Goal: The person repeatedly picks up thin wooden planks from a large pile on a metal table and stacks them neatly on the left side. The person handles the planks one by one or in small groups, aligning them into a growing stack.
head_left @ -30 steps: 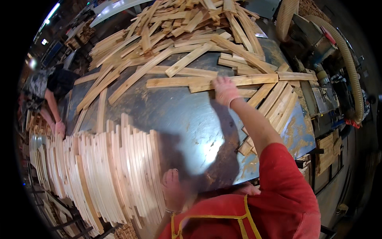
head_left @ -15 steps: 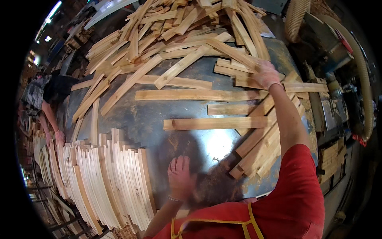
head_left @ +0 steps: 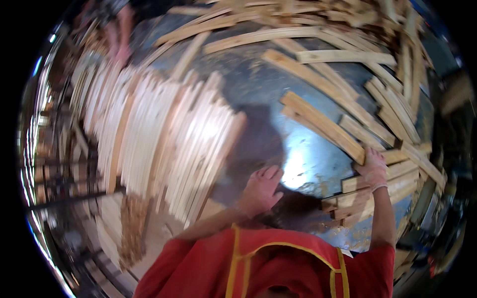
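Observation:
My right hand (head_left: 373, 168) is closed around the near end of a wooden board (head_left: 325, 126), which slants up and to the left across the metal table (head_left: 258, 74). A second board shows along its lower edge; whether the hand grips that one too is hard to see. Below the right hand lies a small stack of boards (head_left: 357, 185). My left hand (head_left: 261, 191) hovers over the near part of the table, holding nothing, its fingers loosely bent and the thumb apart. Right of the left hand is a bright light reflection.
A long row of pale strips (head_left: 164, 134) stands on edge at the left. Loose boards (head_left: 318, 79) are scattered across the far side, with a heap (head_left: 348, 17) behind. Another person's hands (head_left: 119, 52) touch the far left end of the row.
The view has swung right and blurred. My right hand has come nearer from the far boards and now grips a board's end. My left hand's fingers have spread somewhat.

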### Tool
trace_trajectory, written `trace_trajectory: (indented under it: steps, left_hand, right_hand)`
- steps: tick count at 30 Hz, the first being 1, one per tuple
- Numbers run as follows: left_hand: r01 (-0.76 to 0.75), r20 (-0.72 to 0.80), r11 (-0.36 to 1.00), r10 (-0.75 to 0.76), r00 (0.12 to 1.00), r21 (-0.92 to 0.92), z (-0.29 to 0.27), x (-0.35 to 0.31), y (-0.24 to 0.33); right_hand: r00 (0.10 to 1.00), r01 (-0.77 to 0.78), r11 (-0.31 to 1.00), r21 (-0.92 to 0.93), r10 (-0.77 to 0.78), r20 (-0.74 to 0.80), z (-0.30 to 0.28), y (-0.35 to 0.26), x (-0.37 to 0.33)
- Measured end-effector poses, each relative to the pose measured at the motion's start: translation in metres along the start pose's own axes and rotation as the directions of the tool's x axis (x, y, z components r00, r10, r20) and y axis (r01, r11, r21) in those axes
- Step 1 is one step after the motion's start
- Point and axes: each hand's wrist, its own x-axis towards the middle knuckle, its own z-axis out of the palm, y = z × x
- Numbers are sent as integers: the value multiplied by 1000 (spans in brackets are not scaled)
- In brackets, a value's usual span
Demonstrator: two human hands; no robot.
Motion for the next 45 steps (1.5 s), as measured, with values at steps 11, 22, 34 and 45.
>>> trace_trajectory:
  steps: [11,22,34,45]
  left_hand:
    - [233,-155,972,-231,961,0,-15,-181,-63]
    - [273,222,-137,-925,308,-952,27,-368,-204]
    - [146,-64,241,-692,719,-959,-45,-380,-181]
    - [352,-350,907,-416,839,-232,-132,-184,-95]
  right_hand:
    - [951,-305,71,950,-20,307,96,-192,-90]
    - [742,-5,781,625,-416,526,63,-435,-109]
    - [896,-235,395,888,-268,356,90,-340,-54]
    - [843,-98,297,950,-482,237,144,-379,-41]
